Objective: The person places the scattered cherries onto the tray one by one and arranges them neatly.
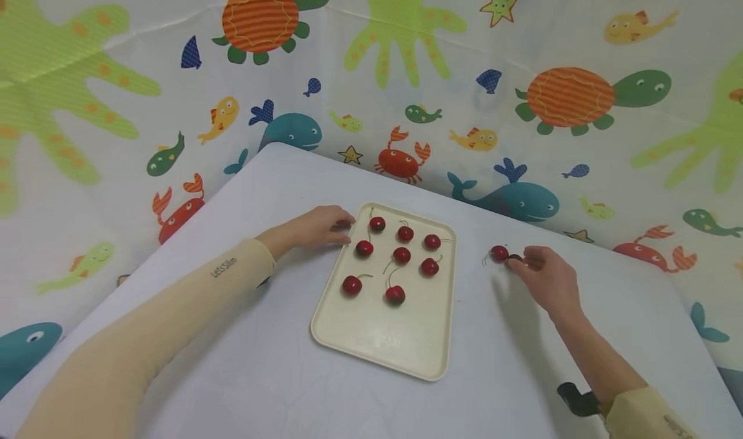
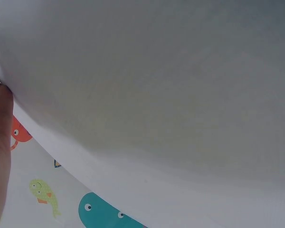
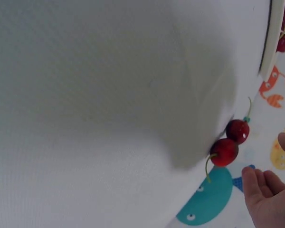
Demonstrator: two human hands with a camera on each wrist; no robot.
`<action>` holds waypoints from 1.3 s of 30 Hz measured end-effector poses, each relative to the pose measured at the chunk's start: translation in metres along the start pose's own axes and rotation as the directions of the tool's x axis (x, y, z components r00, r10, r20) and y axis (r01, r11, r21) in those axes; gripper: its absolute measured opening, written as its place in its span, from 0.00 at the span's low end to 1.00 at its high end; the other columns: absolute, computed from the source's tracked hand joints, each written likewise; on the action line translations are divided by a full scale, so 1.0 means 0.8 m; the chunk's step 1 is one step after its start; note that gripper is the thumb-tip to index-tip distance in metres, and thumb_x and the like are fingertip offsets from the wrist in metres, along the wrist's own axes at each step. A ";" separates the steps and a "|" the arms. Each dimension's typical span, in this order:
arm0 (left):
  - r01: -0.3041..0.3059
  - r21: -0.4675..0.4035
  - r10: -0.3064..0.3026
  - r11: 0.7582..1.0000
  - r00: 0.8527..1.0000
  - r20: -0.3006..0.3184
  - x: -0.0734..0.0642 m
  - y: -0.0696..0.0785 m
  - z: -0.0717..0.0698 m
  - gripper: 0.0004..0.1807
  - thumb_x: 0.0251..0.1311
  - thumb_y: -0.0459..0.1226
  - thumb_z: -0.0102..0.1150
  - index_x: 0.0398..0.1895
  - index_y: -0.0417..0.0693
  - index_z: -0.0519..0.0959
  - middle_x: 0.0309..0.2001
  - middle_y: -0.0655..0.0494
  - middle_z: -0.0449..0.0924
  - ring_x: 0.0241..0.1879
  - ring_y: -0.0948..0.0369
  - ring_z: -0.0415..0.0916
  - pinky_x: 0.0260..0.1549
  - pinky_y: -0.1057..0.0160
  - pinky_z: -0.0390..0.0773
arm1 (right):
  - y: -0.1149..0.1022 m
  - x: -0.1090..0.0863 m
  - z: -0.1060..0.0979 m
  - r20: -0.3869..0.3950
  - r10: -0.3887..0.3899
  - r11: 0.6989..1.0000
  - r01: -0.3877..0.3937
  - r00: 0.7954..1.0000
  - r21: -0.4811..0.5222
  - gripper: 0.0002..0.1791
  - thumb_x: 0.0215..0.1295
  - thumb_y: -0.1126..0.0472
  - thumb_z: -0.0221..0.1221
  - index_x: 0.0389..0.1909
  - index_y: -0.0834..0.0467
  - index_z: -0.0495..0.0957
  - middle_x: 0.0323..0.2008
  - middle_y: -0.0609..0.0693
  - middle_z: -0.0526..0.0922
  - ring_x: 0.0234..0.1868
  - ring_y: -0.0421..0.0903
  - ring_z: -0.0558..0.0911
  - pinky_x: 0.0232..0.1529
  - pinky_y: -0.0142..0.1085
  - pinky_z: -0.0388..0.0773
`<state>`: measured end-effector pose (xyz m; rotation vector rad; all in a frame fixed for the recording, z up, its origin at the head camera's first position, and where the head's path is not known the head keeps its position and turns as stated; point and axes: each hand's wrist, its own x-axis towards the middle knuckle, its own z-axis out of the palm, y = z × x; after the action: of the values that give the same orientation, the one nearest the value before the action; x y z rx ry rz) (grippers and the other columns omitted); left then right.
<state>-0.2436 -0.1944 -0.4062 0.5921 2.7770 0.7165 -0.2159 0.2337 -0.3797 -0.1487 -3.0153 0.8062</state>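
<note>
Beside the left long edge of a cream tray (image 1: pixel 386 349) is my left hand (image 1: pixel 316 227), its fingertips right at the rim. Several red cherries (image 1: pixel 402 254) with green stems lie on the tray, spread over its far part. To the right of the tray, two more cherries sit side by side on the table: one cherry (image 1: pixel 499 253) shows whole, the other cherry (image 1: pixel 513 260) is partly covered by my right fingers. My right hand (image 1: pixel 548 281) is close by, thumb and fingers apart; in the right wrist view a gap separates its fingers (image 3: pixel 249 183) from the pair.
A white cloth covers the table (image 1: pixel 261 355). Behind it hangs a curtain (image 1: pixel 360 58) printed with sea animals, meeting the table's far edges. A black strap end (image 1: pixel 577 400) sticks out by my right sleeve (image 1: pixel 644 413).
</note>
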 end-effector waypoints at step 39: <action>0.049 0.011 -0.049 0.999 0.998 -0.035 0.014 0.024 0.010 0.28 0.55 0.44 0.62 0.59 0.43 0.70 0.55 0.49 0.74 0.55 0.55 0.70 0.58 0.56 0.70 | 0.038 0.069 -0.004 0.084 -0.050 0.995 0.057 0.995 -0.081 0.31 0.62 0.49 0.56 0.57 0.68 0.66 0.52 0.67 0.73 0.52 0.62 0.72 0.51 0.51 0.75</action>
<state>-0.2450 -0.1709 -0.4049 0.5167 2.8186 0.7076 -0.2678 0.2670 -0.3929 -0.0360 -3.1162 0.6998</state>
